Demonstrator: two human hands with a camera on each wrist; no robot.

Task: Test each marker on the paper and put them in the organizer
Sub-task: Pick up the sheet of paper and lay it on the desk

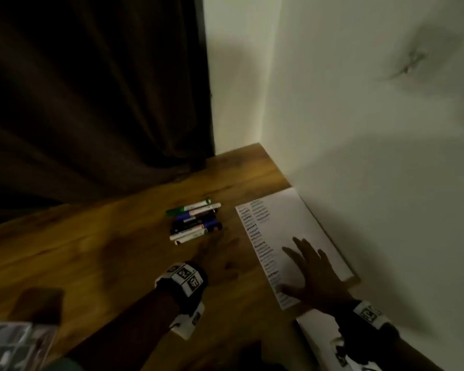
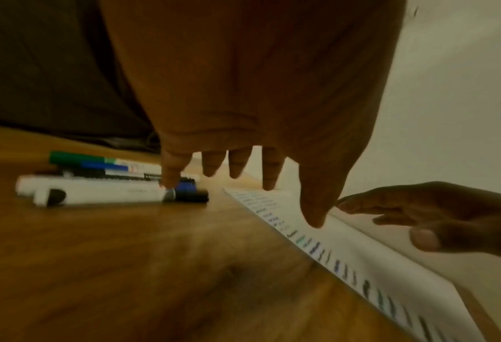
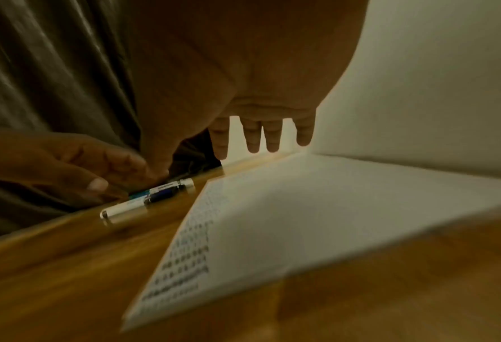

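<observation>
Spreading across the bench (image 1: 91, 250), the paper (image 1: 300, 226) lies under my right hand (image 1: 314, 274), fingers flat and splayed. My left hand (image 2: 243, 92) hovers, fingers straight and empty, by the markers (image 1: 194, 222) left of the paper.

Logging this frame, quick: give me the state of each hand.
Left hand: open, fingers spread, reaching toward the markers, holding nothing.
Right hand: open, fingers spread over the paper.

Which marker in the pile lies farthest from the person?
The green-capped marker, at the far edge of the pile of markers. It is the only one with a green cap; those nearer the left hand are blue, black or white.
</observation>
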